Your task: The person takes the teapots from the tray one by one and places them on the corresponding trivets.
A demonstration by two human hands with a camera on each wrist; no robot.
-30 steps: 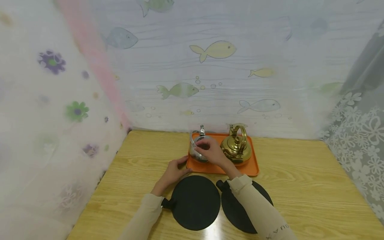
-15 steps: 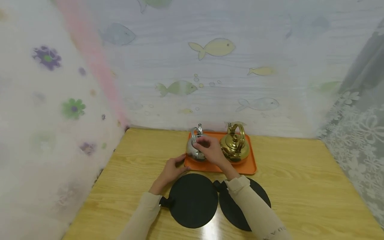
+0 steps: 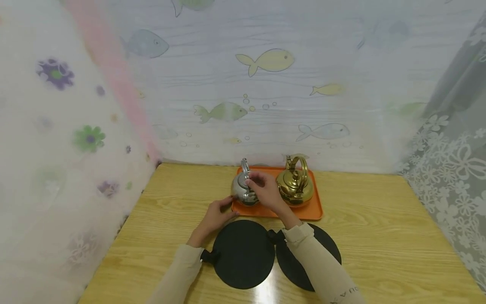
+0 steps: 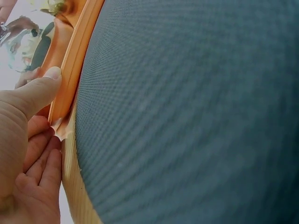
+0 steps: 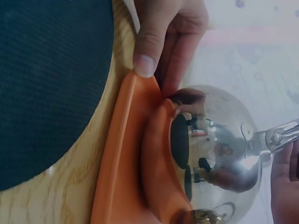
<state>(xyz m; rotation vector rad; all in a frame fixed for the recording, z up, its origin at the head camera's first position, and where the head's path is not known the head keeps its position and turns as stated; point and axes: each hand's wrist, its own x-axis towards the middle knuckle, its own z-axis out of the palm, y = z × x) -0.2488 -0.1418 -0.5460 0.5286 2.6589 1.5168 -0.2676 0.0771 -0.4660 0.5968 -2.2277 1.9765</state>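
A shiny silver kettle stands on the left side of an orange tray. My right hand pinches its upright handle between thumb and fingers; in the right wrist view the fingers show beside the handle's base. My left hand grips the tray's near left corner. In the left wrist view its thumb presses on the orange rim while the other fingers lie along the outside. To the right of the silver kettle, a gold kettle with a raised handle shares the tray.
Two flat, round black pieces with short handles lie in front of the tray: one on the left, one on the right, partly under my right sleeve. The wooden table meets a fish-print curtain behind.
The silver kettle has turned under my right hand: its handle swung from leaning left to nearly in line with the spout, which shifted left. My left hand stays on the tray corner.
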